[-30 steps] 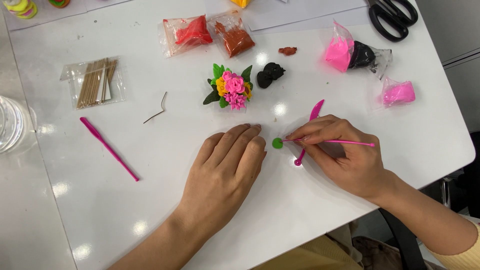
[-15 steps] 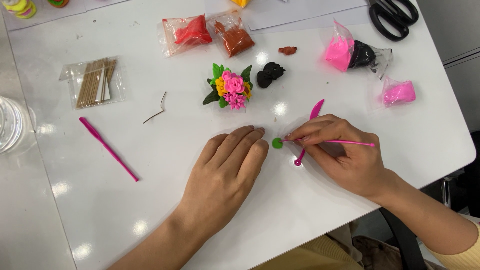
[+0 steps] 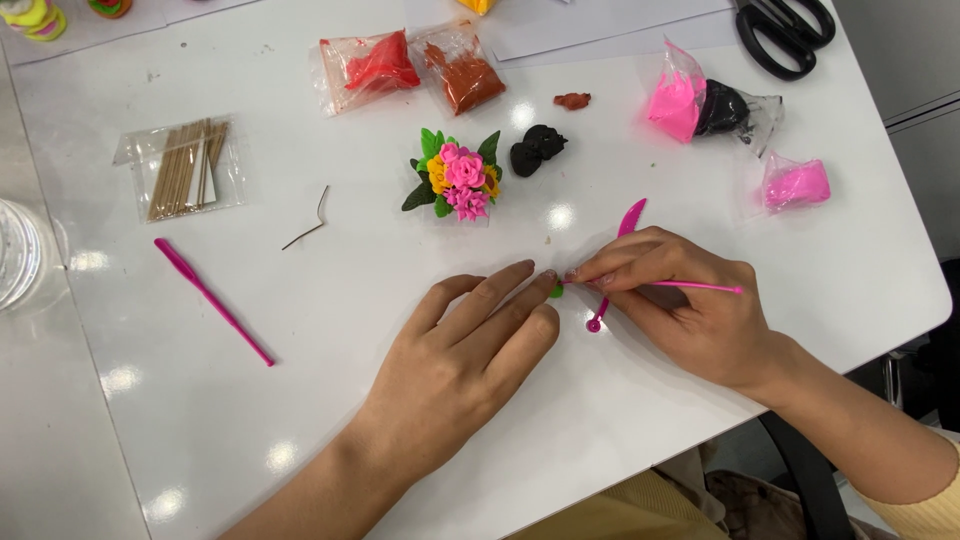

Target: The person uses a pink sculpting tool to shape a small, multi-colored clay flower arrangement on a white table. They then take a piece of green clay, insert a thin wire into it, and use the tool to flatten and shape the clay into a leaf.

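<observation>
My left hand (image 3: 460, 350) lies flat on the white table (image 3: 300, 420), palm down, its fingertips touching a small green clay piece (image 3: 556, 291). My right hand (image 3: 685, 305) grips a thin pink modelling tool (image 3: 700, 287) like a pen, its tip at the green piece. A second pink tool with a ball end (image 3: 595, 322) pokes out under the right hand, and a pink blade-shaped tool (image 3: 630, 216) lies just beyond it. A small clay bouquet (image 3: 455, 177) of pink and yellow flowers with green leaves stands farther up the table.
A long pink stick tool (image 3: 212, 300) and a bent wire (image 3: 308, 226) lie to the left. A bag of wooden sticks (image 3: 185, 170), bags of red (image 3: 370, 68), brown (image 3: 465, 80) and pink clay (image 3: 795, 185), a black clay lump (image 3: 535, 150) and scissors (image 3: 785, 35) ring the far side.
My left fingertips have slid right over the green piece, which is now mostly covered. The right hand holds its place with the tool.
</observation>
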